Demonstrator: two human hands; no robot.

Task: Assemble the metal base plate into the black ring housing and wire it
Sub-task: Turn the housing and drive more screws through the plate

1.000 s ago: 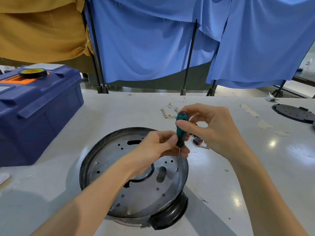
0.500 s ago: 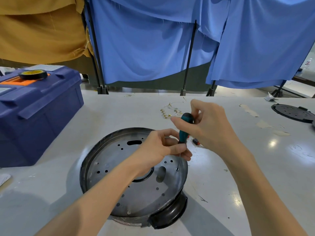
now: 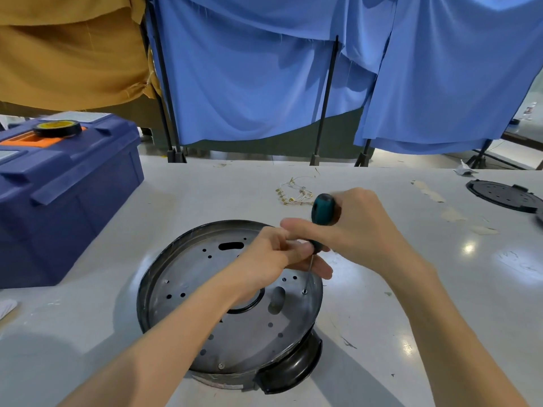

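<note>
Gripping the teal-handled screwdriver (image 3: 323,210), the right hand (image 3: 361,230) had its fingers and thumb wrapped round the handle, while the left hand (image 3: 273,254) pinched the tool's black neck with curled fingers. The thin shaft ran down to a screw (image 3: 304,291) near the right edge of the metal base plate (image 3: 205,289). That plate sat inside the black ring housing (image 3: 293,368), which lay flat at the middle of the table (image 3: 440,318), close to the person. Bare tabletop lay to the right of the housing and in front of it. On the left a blue toolbox (image 3: 67,195) stood near the housing's rim, with a tape roll (image 3: 57,128) on its lid.

The pale surface carried a small wire bundle (image 3: 293,192) beyond the hands and a black perforated disc (image 3: 502,195) at the far right edge. Blue cloth (image 3: 249,77) and mustard cloth (image 3: 67,48) hung on stands behind.

Compared with half a second before, the right hand had turned round the handle, leaving its round cap uncovered; plate and housing had not shifted.
</note>
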